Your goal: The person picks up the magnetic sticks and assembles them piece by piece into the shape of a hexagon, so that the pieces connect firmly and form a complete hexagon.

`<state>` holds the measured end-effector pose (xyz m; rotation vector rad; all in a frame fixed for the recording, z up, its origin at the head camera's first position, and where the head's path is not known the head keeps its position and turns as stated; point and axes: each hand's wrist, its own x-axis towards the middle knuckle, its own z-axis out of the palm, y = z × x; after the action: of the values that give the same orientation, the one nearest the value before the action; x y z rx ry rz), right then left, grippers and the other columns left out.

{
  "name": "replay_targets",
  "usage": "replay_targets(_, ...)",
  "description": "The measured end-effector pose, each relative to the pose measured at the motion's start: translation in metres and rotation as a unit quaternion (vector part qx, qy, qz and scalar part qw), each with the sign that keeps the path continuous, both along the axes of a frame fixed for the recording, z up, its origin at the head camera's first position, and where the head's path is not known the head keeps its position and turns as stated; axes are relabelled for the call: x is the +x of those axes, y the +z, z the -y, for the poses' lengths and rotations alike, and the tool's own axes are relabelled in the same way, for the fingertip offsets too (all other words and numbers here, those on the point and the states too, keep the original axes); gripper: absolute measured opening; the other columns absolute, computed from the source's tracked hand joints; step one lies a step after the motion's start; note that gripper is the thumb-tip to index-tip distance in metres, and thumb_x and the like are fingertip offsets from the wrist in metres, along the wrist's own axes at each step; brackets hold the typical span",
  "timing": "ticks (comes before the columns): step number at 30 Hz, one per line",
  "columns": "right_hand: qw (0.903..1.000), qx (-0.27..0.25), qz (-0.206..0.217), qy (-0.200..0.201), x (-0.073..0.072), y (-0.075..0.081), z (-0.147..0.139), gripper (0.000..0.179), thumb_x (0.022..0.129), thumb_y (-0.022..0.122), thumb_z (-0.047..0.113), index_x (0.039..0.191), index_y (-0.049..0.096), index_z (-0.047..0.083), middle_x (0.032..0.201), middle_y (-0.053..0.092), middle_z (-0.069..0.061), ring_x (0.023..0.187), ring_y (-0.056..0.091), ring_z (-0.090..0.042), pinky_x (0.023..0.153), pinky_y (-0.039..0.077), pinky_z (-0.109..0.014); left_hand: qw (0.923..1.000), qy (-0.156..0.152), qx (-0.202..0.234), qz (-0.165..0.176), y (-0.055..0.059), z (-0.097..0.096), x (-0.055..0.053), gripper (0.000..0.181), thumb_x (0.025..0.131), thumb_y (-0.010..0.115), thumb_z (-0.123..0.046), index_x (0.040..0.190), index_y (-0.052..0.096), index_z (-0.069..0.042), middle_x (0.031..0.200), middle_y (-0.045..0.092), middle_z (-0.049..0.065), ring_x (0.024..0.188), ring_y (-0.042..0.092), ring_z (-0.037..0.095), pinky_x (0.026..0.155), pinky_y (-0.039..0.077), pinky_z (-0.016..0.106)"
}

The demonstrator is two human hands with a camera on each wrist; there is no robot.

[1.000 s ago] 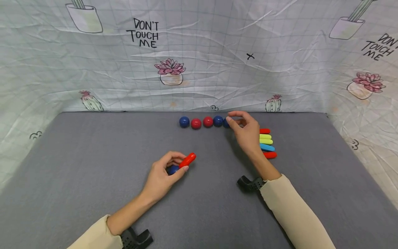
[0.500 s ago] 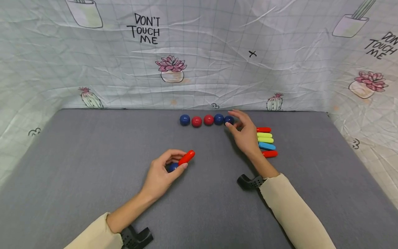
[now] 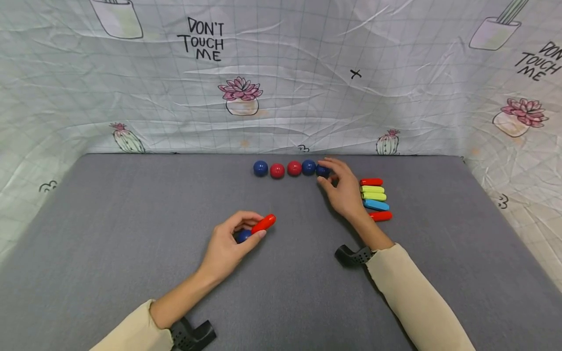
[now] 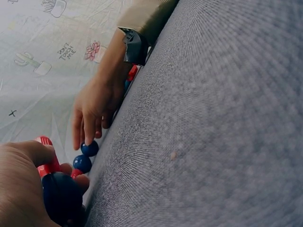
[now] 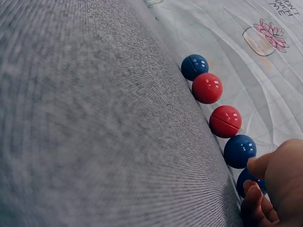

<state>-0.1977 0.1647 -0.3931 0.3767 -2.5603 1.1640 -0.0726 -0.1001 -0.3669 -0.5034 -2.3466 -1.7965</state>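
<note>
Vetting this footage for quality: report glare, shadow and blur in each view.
Head: soft shadow beside the right sleeve; left wrist: the blue ball in the left hand is very dark; right wrist: white glints on the row of balls, and the tabletop looks soft at left.

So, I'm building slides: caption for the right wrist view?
Right hand at the end of a row of red and blue balls.

Head camera: looks forward and down over my grey table (image 3: 131,253). Left wrist: close by my left hand (image 4: 21,182), tilted, facing my right hand (image 4: 97,101). Right wrist: close, tilted, along the ball row (image 5: 225,121); head view shares that row.
</note>
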Motion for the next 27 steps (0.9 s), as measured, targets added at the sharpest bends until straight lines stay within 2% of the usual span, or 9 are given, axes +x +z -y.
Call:
replay_targets(8, 0.9984, -0.015, 0.019, -0.051, 0.001, 0.0, 0.0, 0.033, 0.09, 0.069, 0.01, 0.122, 0.063, 0.008, 0.118, 0.057, -0.014, 0.082, 0.059, -0.025, 0.069, 0.045, -0.035, 1.0, 0.001, -0.009, 0.001, 0.0, 0.0, 0.001, 0.024, 0.082, 0.073, 0.0, 0.105, 0.065, 0.0, 0.092, 0.066, 0.009, 0.08, 0.062, 0.018, 0.073, 0.05, 0.039)
replay_targets(13, 0.9974, -0.02, 0.029, -0.062, 0.001, 0.001, 0.001, 0.033, 0.088, 0.071, 0.015, 0.12, 0.064, 0.008, 0.109, 0.058, -0.013, 0.074, 0.06, -0.022, 0.058, 0.049, -0.031, 0.9999, -0.002, -0.01, -0.005, 0.0, 0.001, 0.0, 0.025, 0.082, 0.073, 0.0, 0.106, 0.065, 0.0, 0.093, 0.067, 0.009, 0.079, 0.062, 0.019, 0.071, 0.05, 0.035)
replay_targets(18, 0.9957, -0.042, 0.038, -0.073, 0.0, 0.001, 0.002, 0.032, 0.089, 0.07, 0.015, 0.119, 0.063, 0.007, 0.111, 0.06, -0.012, 0.063, 0.061, -0.021, 0.051, 0.05, -0.024, 1.0, -0.001, -0.008, -0.006, 0.001, 0.001, 0.0, 0.025, 0.082, 0.073, 0.001, 0.106, 0.066, 0.0, 0.092, 0.067, 0.01, 0.08, 0.062, 0.019, 0.072, 0.049, 0.032)
replay_targets(24, 0.9915, -0.101, 0.02, -0.079, 0.002, 0.007, 0.006, 0.033, 0.09, 0.068, 0.014, 0.121, 0.061, 0.007, 0.113, 0.061, -0.011, 0.066, 0.06, -0.018, 0.054, 0.051, -0.02, 1.0, 0.005, 0.0, -0.008, 0.002, 0.0, 0.0, 0.025, 0.082, 0.073, 0.002, 0.106, 0.066, 0.001, 0.092, 0.067, 0.01, 0.08, 0.062, 0.02, 0.072, 0.049, 0.03)
replay_targets(27, 0.9896, -0.131, 0.012, -0.058, 0.005, 0.011, 0.009, 0.034, 0.091, 0.068, 0.014, 0.123, 0.06, 0.007, 0.114, 0.06, -0.01, 0.07, 0.061, -0.019, 0.057, 0.052, -0.021, 0.9999, 0.01, 0.004, -0.008, 0.002, 0.001, -0.001, 0.026, 0.082, 0.073, 0.002, 0.107, 0.066, 0.001, 0.092, 0.067, 0.011, 0.08, 0.062, 0.021, 0.071, 0.049, 0.027)
